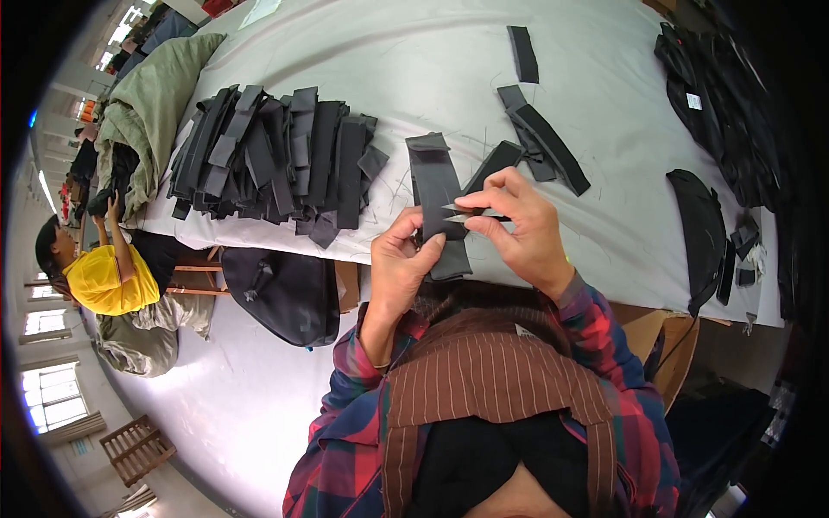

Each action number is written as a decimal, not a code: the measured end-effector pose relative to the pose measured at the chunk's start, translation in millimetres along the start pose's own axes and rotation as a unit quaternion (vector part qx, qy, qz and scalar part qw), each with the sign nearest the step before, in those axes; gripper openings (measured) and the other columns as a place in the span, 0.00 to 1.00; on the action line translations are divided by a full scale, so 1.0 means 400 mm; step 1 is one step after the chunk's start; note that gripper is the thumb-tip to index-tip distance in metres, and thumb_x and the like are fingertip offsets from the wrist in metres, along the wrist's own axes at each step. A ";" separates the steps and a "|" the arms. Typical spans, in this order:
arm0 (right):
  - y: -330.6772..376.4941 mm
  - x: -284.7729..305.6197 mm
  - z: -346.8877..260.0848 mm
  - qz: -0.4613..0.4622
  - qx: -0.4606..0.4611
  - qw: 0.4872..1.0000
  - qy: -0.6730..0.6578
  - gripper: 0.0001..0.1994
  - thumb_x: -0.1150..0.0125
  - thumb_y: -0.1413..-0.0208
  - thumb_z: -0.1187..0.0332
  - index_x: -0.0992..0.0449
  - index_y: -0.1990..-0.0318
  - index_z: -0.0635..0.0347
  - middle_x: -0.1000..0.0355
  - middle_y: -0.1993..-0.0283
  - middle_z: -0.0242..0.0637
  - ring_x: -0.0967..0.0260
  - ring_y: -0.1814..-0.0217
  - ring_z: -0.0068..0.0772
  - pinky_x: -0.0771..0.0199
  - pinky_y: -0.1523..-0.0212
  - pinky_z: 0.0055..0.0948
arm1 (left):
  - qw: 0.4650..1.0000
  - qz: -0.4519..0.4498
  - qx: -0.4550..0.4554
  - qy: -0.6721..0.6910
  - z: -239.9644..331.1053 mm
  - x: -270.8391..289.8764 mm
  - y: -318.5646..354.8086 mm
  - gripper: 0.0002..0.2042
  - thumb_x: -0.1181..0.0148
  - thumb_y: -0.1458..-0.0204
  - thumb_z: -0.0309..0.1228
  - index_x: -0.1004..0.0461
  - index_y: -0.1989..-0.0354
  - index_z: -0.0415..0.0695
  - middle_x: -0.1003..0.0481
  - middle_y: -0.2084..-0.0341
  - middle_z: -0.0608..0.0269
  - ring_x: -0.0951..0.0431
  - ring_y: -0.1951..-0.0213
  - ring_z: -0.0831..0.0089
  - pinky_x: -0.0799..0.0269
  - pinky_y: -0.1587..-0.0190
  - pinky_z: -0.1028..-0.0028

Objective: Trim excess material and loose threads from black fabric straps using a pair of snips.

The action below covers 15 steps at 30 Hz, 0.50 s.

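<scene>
My left hand (399,263) grips a dark grey-black fabric strip (437,183) near its lower end, with the thumb on top. The strip's far end reaches away over the table and shows a folded flap. In my right hand (528,226) is a pair of thread snips (452,218), held between thumb and fingers. Their two pointed blades are apart and lie over the strip, just above my left thumb. Whether a thread sits between the blades is too small to tell. Another black strip (496,164) lies partly behind my right fingers.
A heap of dark strips (276,164) covers the table's left part. Loose strips (548,142) lie beyond my right hand on the white cloth (371,52), among thread scraps. Black bags (698,229) lie at the right. A person in yellow (112,278) is at the far left.
</scene>
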State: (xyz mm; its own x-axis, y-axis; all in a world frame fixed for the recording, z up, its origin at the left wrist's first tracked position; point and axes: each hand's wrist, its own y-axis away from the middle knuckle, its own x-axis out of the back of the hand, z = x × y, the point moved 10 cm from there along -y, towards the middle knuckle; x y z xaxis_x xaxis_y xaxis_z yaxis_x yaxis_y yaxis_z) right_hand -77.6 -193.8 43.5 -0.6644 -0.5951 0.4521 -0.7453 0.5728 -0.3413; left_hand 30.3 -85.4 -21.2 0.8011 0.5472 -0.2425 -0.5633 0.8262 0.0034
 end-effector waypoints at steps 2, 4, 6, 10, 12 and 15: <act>-0.001 -0.006 -0.006 0.002 0.014 1.000 0.005 0.10 0.35 0.56 0.72 0.21 0.63 0.57 0.36 0.69 0.33 0.35 0.69 0.30 0.35 0.69 0.24 | 1.000 -0.007 0.000 0.002 0.002 -0.009 0.003 0.11 0.43 0.52 0.15 0.26 0.58 0.32 0.29 0.57 0.62 0.30 0.58 0.80 0.36 0.53 0.80; 0.003 -0.013 -0.010 -0.003 0.021 0.999 0.037 0.10 0.35 0.56 0.72 0.21 0.63 0.55 0.35 0.69 0.33 0.36 0.72 0.29 0.36 0.72 0.25 | 1.000 -0.004 0.017 0.008 -0.008 -0.012 0.005 0.11 0.43 0.52 0.15 0.26 0.59 0.32 0.28 0.58 0.63 0.30 0.58 0.80 0.36 0.53 0.80; 0.002 -0.014 -0.015 0.005 0.040 0.998 0.047 0.10 0.35 0.57 0.71 0.21 0.63 0.54 0.35 0.69 0.32 0.36 0.73 0.29 0.36 0.73 0.26 | 1.000 -0.007 0.013 0.006 -0.012 -0.014 0.003 0.11 0.43 0.52 0.15 0.25 0.59 0.32 0.28 0.57 0.63 0.30 0.58 0.80 0.35 0.53 0.81; 0.005 -0.012 -0.036 0.033 0.078 0.994 0.071 0.10 0.34 0.58 0.70 0.20 0.64 0.52 0.35 0.69 0.33 0.36 0.74 0.32 0.37 0.74 0.27 | 1.000 -0.004 0.021 0.019 -0.012 -0.019 0.005 0.11 0.43 0.52 0.15 0.25 0.59 0.32 0.28 0.57 0.63 0.30 0.58 0.80 0.35 0.54 0.81; 0.005 -0.010 -0.043 0.039 0.089 0.992 0.083 0.10 0.34 0.58 0.69 0.20 0.65 0.52 0.35 0.70 0.33 0.36 0.74 0.32 0.38 0.74 0.28 | 1.000 -0.001 0.025 0.018 -0.011 -0.018 0.006 0.11 0.43 0.52 0.15 0.25 0.59 0.32 0.28 0.57 0.63 0.30 0.58 0.80 0.35 0.54 0.81; 0.005 -0.007 -0.053 0.052 0.111 0.987 0.103 0.09 0.34 0.58 0.69 0.20 0.65 0.51 0.35 0.70 0.32 0.37 0.75 0.33 0.38 0.75 0.29 | 1.000 -0.005 0.020 0.014 -0.004 -0.022 0.005 0.10 0.43 0.52 0.15 0.25 0.60 0.32 0.29 0.58 0.63 0.30 0.58 0.80 0.35 0.54 0.81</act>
State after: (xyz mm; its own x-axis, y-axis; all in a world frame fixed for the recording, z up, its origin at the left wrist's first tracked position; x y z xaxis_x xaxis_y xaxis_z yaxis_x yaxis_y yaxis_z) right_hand -76.3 -179.0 59.1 -0.7298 -0.3998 0.5546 -0.6825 0.4734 -0.5568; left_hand 21.9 -88.9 -20.7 0.8000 0.5362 -0.2690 -0.5472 0.8361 0.0393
